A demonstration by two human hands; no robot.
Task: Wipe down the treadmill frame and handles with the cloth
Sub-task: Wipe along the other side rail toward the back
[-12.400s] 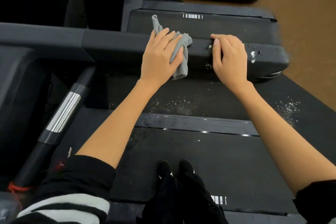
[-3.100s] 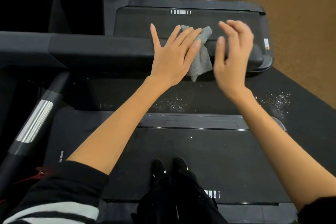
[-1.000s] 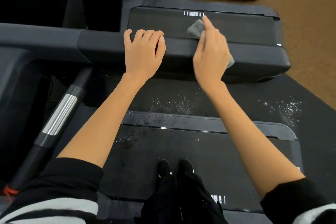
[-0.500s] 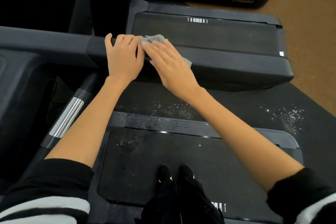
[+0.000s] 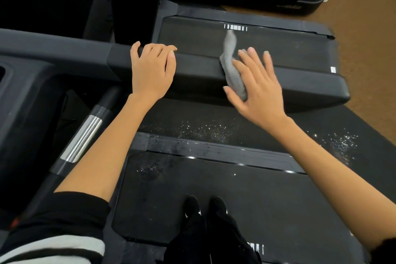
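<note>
Treadmill handrail (image 5: 278,79) running left to right, black. Left hand (image 5: 152,70) curled over its top edge. Right hand (image 5: 257,88) spread flat, pressing grey cloth (image 5: 232,70) onto rail; cloth elongated, long axis pointing away across rail.

- The cloth (image 5: 234,75) is grey, soft and nappy, like terry or microfibre.
- The treadmill arm (image 5: 300,85) looks like matt black plastic with a fine grain.
- The handle bar (image 5: 82,138) has a bright brushed-metal sleeve between matt black sections.
- The belt (image 5: 214,199) is dull black and rough, with pale specks near its front edge.
- The floor (image 5: 368,49) looks like brown carpet.
</note>
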